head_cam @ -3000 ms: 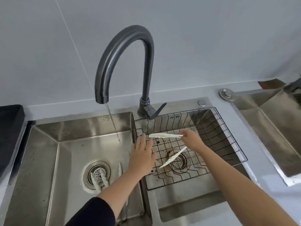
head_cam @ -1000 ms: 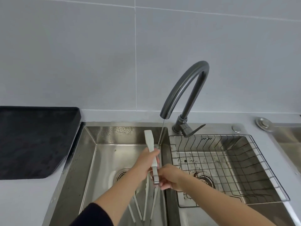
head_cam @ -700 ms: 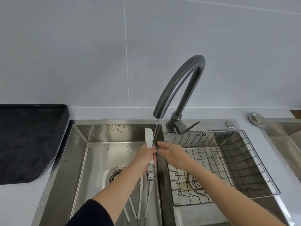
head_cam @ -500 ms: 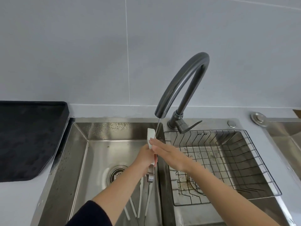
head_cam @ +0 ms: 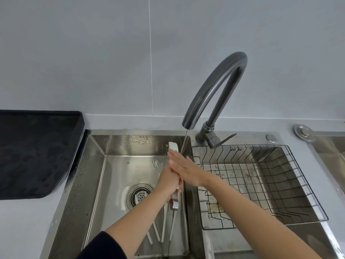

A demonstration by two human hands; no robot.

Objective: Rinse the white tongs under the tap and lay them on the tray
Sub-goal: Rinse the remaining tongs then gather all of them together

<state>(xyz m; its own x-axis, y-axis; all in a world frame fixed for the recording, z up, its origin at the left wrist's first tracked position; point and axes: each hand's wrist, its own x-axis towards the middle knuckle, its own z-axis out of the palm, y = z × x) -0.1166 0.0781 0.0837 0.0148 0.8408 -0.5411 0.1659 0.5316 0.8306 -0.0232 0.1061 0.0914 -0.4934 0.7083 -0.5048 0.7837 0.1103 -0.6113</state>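
White tongs (head_cam: pixel 173 146), plastic arms with a metal end: centre frame, held near upright over the left steel sink basin (head_cam: pixel 97 174), pale tip up, metal end hanging below the fist.

Left hand (head_cam: pixel 168 179): grip curled round the mid-length of the tongs, arms squeezed together inside it.

Right hand (head_cam: pixel 186 171): fingers straight, laid flat across the left hand and the upper tongs, pressing rather than pinching.

Thin water stream (head_cam: pixel 183 143) from the dark grey arched tap (head_cam: pixel 214 86) falls just right of the pale tip and meets the right fingers. Cannot tell if it wets the tip at all.

Risks, as judged:
- Rinse may miss. The stream is narrow and runs beside the tongs, so tip and inner faces could stay dirty unless the tongs are shifted under it and turned.
- Wet plastic in a one-handed hold may slide. A drop would land among the loose white utensils (head_cam: pixel 155 234) at the bottom of the basin, near the round drain strainer (head_cam: pixel 140 196).
- If the squeeze loosens, the arms may spring apart and flick water.
- The black flat tray (head_cam: pixel 37 152) sits well apart at left frame on the grey surface (head_cam: pixel 28 221). Carrying across will likely drip on it unless the tongs are shaken off first.
- The wire basket (head_cam: pixel 280 174) in the right basin is nearer, a tempting wrong place to put them.
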